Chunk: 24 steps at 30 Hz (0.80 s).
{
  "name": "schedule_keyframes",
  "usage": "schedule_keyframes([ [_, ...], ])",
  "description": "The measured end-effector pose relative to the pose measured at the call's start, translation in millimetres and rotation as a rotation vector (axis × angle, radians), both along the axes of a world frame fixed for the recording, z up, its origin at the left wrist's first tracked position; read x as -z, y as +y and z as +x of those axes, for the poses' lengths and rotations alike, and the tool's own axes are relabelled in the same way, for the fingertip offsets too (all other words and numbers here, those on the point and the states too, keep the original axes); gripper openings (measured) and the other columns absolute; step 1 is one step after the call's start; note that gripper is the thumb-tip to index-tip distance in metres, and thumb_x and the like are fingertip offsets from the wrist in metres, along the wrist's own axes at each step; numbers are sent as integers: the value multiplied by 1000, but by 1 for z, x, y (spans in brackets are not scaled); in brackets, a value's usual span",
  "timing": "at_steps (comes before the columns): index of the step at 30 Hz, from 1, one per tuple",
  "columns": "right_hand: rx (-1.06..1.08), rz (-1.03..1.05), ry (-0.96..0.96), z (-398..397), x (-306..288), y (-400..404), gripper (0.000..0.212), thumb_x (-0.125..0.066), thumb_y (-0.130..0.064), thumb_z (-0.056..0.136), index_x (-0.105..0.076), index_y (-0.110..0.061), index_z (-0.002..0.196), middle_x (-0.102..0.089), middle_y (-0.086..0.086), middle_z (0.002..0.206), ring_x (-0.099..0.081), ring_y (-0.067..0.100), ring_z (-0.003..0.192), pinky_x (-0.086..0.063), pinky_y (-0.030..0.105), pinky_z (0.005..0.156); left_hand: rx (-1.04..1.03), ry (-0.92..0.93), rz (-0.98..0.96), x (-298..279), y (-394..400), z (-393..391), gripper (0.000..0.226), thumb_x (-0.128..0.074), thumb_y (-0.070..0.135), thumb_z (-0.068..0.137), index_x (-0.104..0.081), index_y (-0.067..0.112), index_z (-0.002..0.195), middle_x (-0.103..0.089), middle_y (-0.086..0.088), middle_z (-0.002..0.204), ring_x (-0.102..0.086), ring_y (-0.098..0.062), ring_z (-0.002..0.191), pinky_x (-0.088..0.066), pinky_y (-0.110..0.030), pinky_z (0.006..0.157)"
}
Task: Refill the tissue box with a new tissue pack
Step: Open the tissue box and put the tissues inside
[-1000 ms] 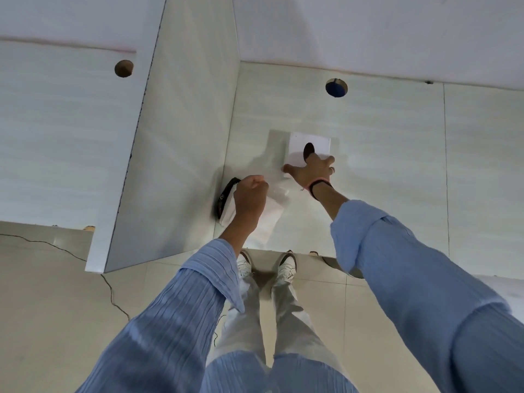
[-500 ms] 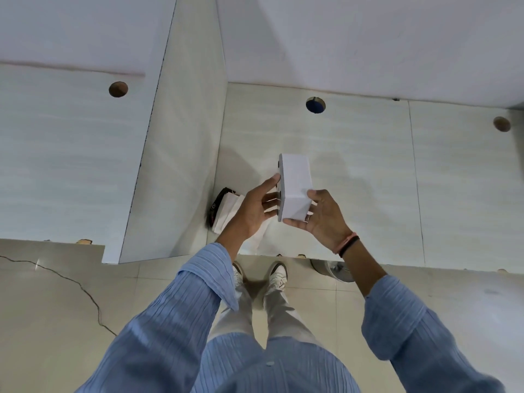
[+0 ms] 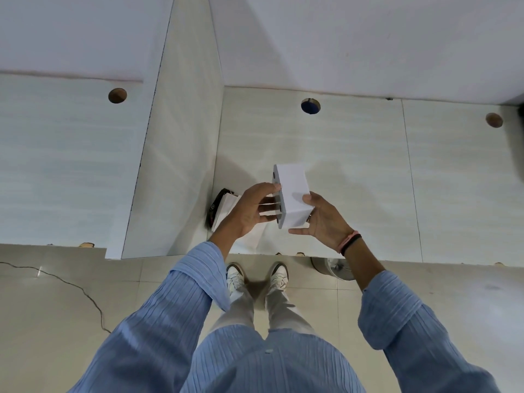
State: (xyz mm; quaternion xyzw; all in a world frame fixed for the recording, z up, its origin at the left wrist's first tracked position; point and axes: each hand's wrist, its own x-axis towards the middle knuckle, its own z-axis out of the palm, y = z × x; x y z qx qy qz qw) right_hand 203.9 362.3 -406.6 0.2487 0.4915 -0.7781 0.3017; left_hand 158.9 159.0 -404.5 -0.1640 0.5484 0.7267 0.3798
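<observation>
I hold a white tissue box point(image 3: 292, 194) in the air above the pale counter point(image 3: 354, 171), turned on its side. My right hand point(image 3: 320, 222) grips it from below and from the right. My left hand point(image 3: 251, 211) touches its left face, fingers spread against that side. Behind my left hand a white tissue pack point(image 3: 226, 211) lies on the counter next to a black strap point(image 3: 215, 208), close to the upright divider panel point(image 3: 175, 154).
The counter has round holes: a brown hole point(image 3: 117, 95) on the left section, a blue-filled hole point(image 3: 310, 105) in the middle and a third hole point(image 3: 494, 120) at the right. Below the counter edge are my shoes point(image 3: 256, 276), a round metal bin point(image 3: 333, 268) and a cracked tile floor point(image 3: 56, 293).
The tissue box was lifted off the counter and brought toward me. My left hand left the tissue pack and came to the box's left side. My right hand now holds the box from underneath.
</observation>
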Motion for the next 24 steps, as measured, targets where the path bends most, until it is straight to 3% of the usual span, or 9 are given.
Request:
schedule_keyframes([
  [2, -46, 80, 25, -1, -1, -5, 69, -74, -47, 74, -55, -22, 135, -58, 17, 141, -55, 41, 129, -53, 62, 97, 50, 20, -17, -2, 1, 1, 38, -70, 33, 80, -61, 13, 112, -65, -12, 111, -68, -28, 99, -60, -48, 89],
  [5, -62, 130, 43, -1, 0, -10, 49, -73, -42, 77, -65, -32, 124, -67, 10, 130, -59, 39, 126, -54, 61, 95, 88, 25, -48, -5, 3, -1, 58, -67, 30, 73, -57, 15, 128, -62, -14, 112, -63, -30, 99, -57, -56, 94],
  [11, -66, 147, 83, 1, 3, -7, 48, -74, -35, 80, -67, -32, 127, -65, 14, 133, -57, 42, 126, -54, 62, 96, 97, 52, -44, -5, 3, 1, 51, -58, 22, 74, -59, 20, 125, -58, -15, 111, -59, -35, 99, -54, -62, 96],
  [14, -41, 138, 89, 3, 4, -4, 53, -74, -35, 79, -65, -26, 130, -62, 18, 136, -55, 44, 127, -53, 63, 95, 82, 61, -44, -9, 5, 2, 58, -56, 23, 74, -57, 20, 132, -60, -13, 110, -61, -33, 98, -61, -51, 85],
  [17, 73, 88, 2, 4, 6, 4, 66, -77, -38, 72, -61, -14, 132, -58, 24, 139, -53, 48, 129, -51, 68, 94, 45, 52, -28, -13, 3, 0, 69, -53, 20, 73, -52, 29, 141, -62, -4, 102, -61, -24, 89, -57, -38, 77],
  [20, 127, 37, -13, 3, 7, 11, 57, -78, -37, 71, -65, -18, 123, -61, 18, 129, -54, 47, 128, -50, 71, 93, 25, 66, -20, -14, 2, -1, 52, -52, 21, 74, -62, 31, 123, -60, -1, 94, -58, -21, 84, -55, -34, 76],
  [24, 142, -15, -7, 0, 4, 13, 52, -78, -37, 72, -65, -22, 119, -61, 14, 127, -54, 46, 127, -48, 71, 95, -46, 3, 12, -12, 0, -1, 23, -54, 27, 75, -64, 20, 95, -60, 2, 78, -55, -20, 76, -52, -31, 68],
])
